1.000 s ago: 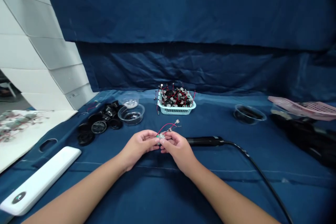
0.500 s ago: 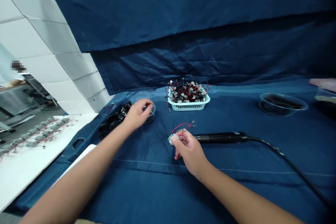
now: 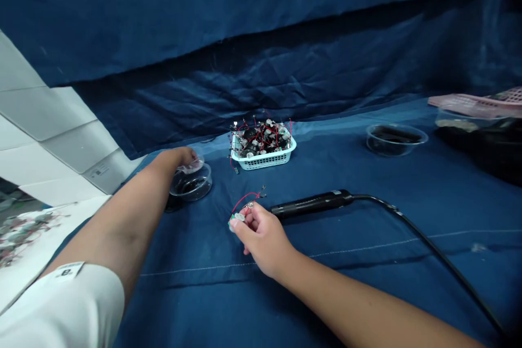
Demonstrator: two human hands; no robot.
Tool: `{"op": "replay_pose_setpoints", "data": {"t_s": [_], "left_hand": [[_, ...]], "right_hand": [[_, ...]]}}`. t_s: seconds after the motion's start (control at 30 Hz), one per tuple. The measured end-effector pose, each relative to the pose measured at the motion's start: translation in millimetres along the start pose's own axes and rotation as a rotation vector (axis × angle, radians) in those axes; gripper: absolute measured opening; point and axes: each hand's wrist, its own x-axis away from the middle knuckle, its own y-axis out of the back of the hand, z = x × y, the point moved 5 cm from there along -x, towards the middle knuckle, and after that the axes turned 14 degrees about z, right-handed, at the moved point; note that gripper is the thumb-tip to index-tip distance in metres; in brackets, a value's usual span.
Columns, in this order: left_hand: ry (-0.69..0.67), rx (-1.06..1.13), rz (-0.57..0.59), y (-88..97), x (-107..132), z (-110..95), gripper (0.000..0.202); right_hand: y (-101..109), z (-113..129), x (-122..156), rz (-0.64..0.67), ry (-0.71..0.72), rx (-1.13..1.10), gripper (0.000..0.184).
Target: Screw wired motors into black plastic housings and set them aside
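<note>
Head view: the right hand (image 3: 261, 234) pinches a small wired component (image 3: 237, 219) between thumb and closed fingers, left of the black corded tool (image 3: 312, 205). The left hand (image 3: 186, 156) is at the rear clear tub (image 3: 197, 165); its grasp cannot be told. A light pinch should best spare the red lead (image 3: 246, 194).

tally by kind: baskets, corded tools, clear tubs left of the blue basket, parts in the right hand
Light-blue plastic basket and pink plastic basket: 2
Black cylindrical corded tool: 1
Clear round plastic tubs, near tub and far tub: 2
Small whitish red-wired part showing in the right hand: 1
Total: 6
</note>
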Motion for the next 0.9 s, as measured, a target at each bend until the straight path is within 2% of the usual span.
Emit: {"op": "replay_pose_setpoints", "data": {"t_s": [0.17,0.37,0.57,0.73,0.9], "left_hand": [[0.033,-0.075,0.106,-5.1,-11.6,11.2,0.033],[0.006,-0.112,0.147,-8.6,-14.9,19.9,0.037],[0.038,-0.101,0.114,-4.0,-24.5,18.0,0.037],[0.069,-0.05,0.098,-5.6,-19.7,18.3,0.036],[0.06,-0.021,0.009,1.0,-17.2,17.9,0.036]], "right_hand": [[0.8,0.2,-1.1,-0.017,0.011,0.076,0.024],[1.0,2.2,0.0,-0.015,-0.005,0.054,0.023],[1.3,4.1,0.0,-0.018,0.008,0.063,0.024],[1.7,3.2,-0.4,-0.018,0.009,0.053,0.024],[1.8,4.6,0.2,-0.02,0.002,0.06,0.022]]}}
